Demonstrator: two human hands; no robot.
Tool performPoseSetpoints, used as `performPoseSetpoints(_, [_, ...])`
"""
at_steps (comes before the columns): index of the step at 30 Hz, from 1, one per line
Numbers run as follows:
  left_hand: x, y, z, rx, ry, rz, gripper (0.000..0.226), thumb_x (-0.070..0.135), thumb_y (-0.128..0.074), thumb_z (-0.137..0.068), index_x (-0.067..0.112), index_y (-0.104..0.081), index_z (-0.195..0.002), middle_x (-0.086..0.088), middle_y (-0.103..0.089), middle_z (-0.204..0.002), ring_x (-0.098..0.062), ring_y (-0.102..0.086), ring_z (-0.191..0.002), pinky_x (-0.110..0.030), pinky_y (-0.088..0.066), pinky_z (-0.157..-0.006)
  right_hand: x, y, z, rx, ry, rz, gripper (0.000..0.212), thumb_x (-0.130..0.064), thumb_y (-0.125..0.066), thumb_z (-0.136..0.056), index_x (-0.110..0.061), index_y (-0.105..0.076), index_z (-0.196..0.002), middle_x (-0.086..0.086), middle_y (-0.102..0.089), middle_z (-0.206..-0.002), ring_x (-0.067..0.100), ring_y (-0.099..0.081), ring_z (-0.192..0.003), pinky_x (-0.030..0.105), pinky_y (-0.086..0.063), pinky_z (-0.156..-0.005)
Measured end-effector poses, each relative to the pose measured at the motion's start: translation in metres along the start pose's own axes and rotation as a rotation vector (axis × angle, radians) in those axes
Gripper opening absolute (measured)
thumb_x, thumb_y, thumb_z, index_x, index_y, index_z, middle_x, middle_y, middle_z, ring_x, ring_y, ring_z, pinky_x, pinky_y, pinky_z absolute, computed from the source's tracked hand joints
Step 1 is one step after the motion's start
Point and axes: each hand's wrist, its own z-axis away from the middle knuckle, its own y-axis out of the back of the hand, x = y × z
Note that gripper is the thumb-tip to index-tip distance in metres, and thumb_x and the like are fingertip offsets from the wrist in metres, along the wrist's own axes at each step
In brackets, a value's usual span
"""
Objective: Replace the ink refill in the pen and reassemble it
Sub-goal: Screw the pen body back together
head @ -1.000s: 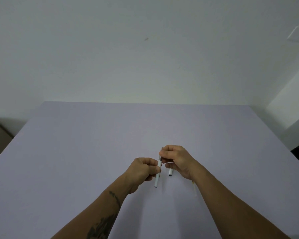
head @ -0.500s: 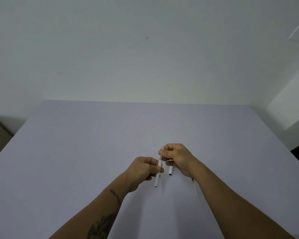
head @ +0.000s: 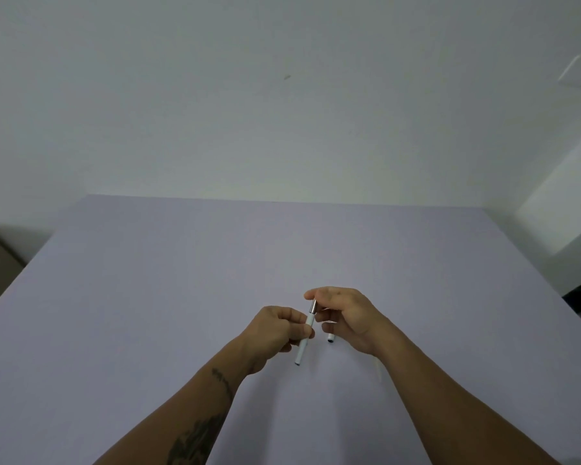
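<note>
Two pieces are in my hands above the table (head: 148, 297): my left hand (head: 275, 330) grips the white barrel (head: 304, 344), my right hand (head: 346, 313) pinches its metal tip (head: 313, 307) and also holds the cap (head: 330, 337). I judge the refill is probably already inside, though I cannot see it. Tightening the tip and capping remain.

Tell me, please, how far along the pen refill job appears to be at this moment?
Done: the cap is off, tucked in the right hand. In hand: the left hand grips the white pen barrel while the right fingertips pinch its metal tip section, apparently twisting it. Whether it is loosening or tightening cannot be told. A thin pale stick, perhaps a refill, lies on the table. Left: at least recapping.
</note>
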Motion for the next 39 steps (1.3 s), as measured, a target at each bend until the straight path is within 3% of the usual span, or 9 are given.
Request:
performPoseSetpoints(5, [-0.001,-0.002,0.001,-0.02,-0.004,0.004,0.007,0.005,-0.067,-0.085,0.01,-0.073,-0.084,-0.007,-0.074,-0.081,-0.019,-0.062,-0.073,-0.027,-0.047,-0.065,0.0,-0.001,0.001,0.045,0.023,0.066,0.018,-0.013,-0.063,-0.093,-0.011,-0.077,-0.082,0.001,-0.065,-0.074,0.014,-0.058,-0.071,0.028,-0.052,-0.063])
performPoseSetpoints(12, [-0.004,-0.007,0.001,-0.005,-0.022,-0.033,0.007,0.003,-0.069,-0.083,0.01,-0.071,-0.081,-0.012,-0.07,-0.082,-0.019,-0.059,-0.072,-0.027,-0.045,-0.062,0.007,-0.011,0.003,0.165,0.032,0.135,0.035,-0.023,-0.072,-0.087,-0.016,-0.05,-0.061,0.002,-0.064,-0.07,0.016,-0.054,-0.064,0.031,-0.045,-0.059])
performPoseSetpoints(18, [-0.001,-0.004,0.0,-0.03,-0.023,-0.008,0.008,0.005,-0.069,-0.083,0.012,-0.072,-0.082,-0.01,-0.072,-0.084,-0.018,-0.06,-0.072,-0.026,-0.045,-0.063,-0.003,0.001,0.012,0.016,-0.034,0.057,0.018,-0.022,-0.065,-0.091,-0.01,-0.074,-0.082,0.003,-0.064,-0.075,0.016,-0.059,-0.068,0.029,-0.047,-0.061])
performPoseSetpoints(21, [0.002,-0.003,-0.001,-0.037,-0.028,-0.003,0.007,0.006,-0.069,-0.084,0.011,-0.073,-0.084,-0.008,-0.073,-0.084,-0.017,-0.061,-0.072,-0.025,-0.045,-0.062,-0.006,0.004,0.011,0.019,0.001,0.06,0.018,-0.016,-0.063,-0.093,-0.009,-0.078,-0.085,-0.001,-0.066,-0.072,0.014,-0.059,-0.07,0.028,-0.049,-0.064])
performPoseSetpoints(28, [0.003,-0.006,-0.005,-0.007,-0.074,-0.059,0.005,0.006,-0.068,-0.085,0.011,-0.071,-0.087,-0.006,-0.07,-0.079,-0.016,-0.062,-0.07,-0.025,-0.047,-0.061,-0.004,-0.009,0.001,0.181,0.097,0.158,0.036,-0.021,-0.073,-0.085,-0.016,-0.048,-0.06,-0.001,-0.062,-0.066,0.014,-0.054,-0.062,0.026,-0.044,-0.055])
performPoseSetpoints(31, [0.002,-0.001,-0.006,-0.003,-0.077,-0.061,0.005,0.007,-0.07,-0.085,0.011,-0.07,-0.087,-0.003,-0.069,-0.076,-0.013,-0.061,-0.068,-0.024,-0.047,-0.061,-0.004,-0.007,0.002,0.105,0.056,0.127,0.03,-0.026,-0.073,-0.087,-0.015,-0.055,-0.065,-0.002,-0.062,-0.066,0.013,-0.056,-0.062,0.028,-0.045,-0.057])
performPoseSetpoints(34, [0.003,0.003,-0.007,0.002,-0.072,-0.042,0.006,0.007,-0.069,-0.085,0.012,-0.07,-0.085,-0.004,-0.07,-0.078,-0.016,-0.062,-0.071,-0.025,-0.047,-0.062,-0.005,0.001,0.004,0.012,0.012,0.038,0.018,-0.022,-0.065,-0.092,-0.009,-0.075,-0.086,0.002,-0.061,-0.072,0.016,-0.057,-0.067,0.029,-0.044,-0.059])
performPoseSetpoints(36, [0.004,0.004,-0.009,0.002,-0.069,-0.036,0.007,0.006,-0.069,-0.085,0.013,-0.07,-0.084,-0.004,-0.07,-0.077,-0.017,-0.062,-0.071,-0.026,-0.047,-0.063,-0.005,0.005,0.003,-0.002,0.008,-0.017,0.02,-0.016,-0.059,-0.095,-0.011,-0.078,-0.099,0.003,-0.062,-0.076,0.017,-0.056,-0.069,0.029,-0.045,-0.06])
performPoseSetpoints(39, [0.004,0.004,-0.01,-0.001,-0.061,-0.029,0.007,0.007,-0.071,-0.083,0.014,-0.071,-0.083,-0.005,-0.071,-0.077,-0.016,-0.062,-0.07,-0.025,-0.047,-0.062,-0.006,0.009,0.001,0.001,0.003,-0.026,0.024,-0.01,-0.057,-0.094,-0.013,-0.08,-0.1,0.005,-0.063,-0.081,0.017,-0.057,-0.071,0.028,-0.047,-0.062])
